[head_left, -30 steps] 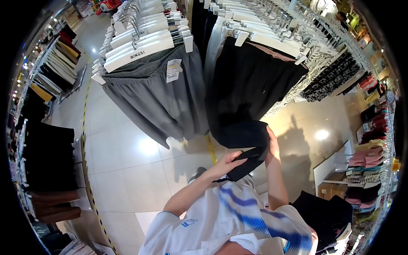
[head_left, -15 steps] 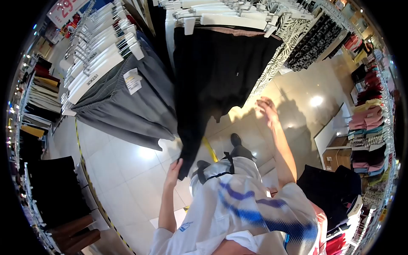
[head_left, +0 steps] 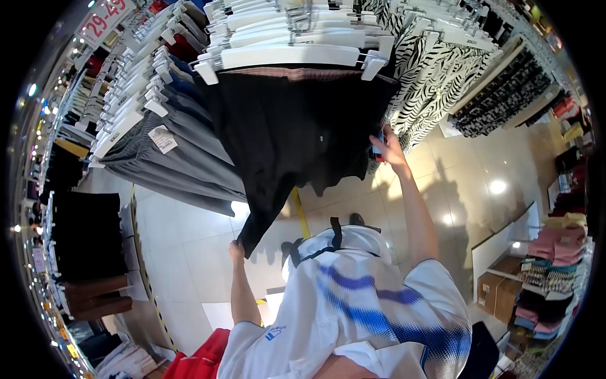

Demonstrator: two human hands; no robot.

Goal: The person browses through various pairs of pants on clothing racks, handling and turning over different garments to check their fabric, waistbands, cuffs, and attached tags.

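Black trousers (head_left: 284, 126) hang by their waistband from a white clip hanger (head_left: 290, 57) in front of me. My left hand (head_left: 237, 251) grips the lower end of one trouser leg and pulls it out toward the lower left. At the trousers' right edge, my right hand (head_left: 392, 151) is closed on a small dark tag (head_left: 379, 144) with blue and red on it; its print is too small to read. The other leg's lower part is bunched and partly hidden behind the front.
Grey trousers (head_left: 170, 155) with a white label hang at left, and zebra-print trousers (head_left: 423, 88) at right. Folded clothes (head_left: 549, 246) fill a right-hand shelf above a cardboard box (head_left: 499, 287). Black garments (head_left: 85, 237) hang at far left. Yellow-black tape (head_left: 142, 265) lines the floor.
My right hand has moved from free air, fingers spread, up to the trousers' edge and closed on the tag. My left hand keeps its hold on the leg. The view has shifted.
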